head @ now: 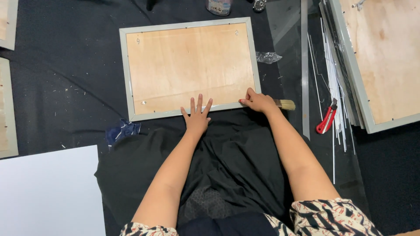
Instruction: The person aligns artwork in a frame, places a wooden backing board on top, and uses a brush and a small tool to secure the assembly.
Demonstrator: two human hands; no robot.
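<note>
My left hand (196,119) lay flat, fingers spread, on the picture frame (189,65); right hand (259,102) gripped the paintbrush (285,104); bristles risked smearing the plywood backing (188,67)

There is one view only, from a camera worn on the person's head. It looks almost straight down, over the lap and both forearms, toward the dark floor cloth (65,87). The picture frame (190,65) lies at 12 o'clock, close, within arm's reach. The top edge of the view is the side far from the body.
</note>
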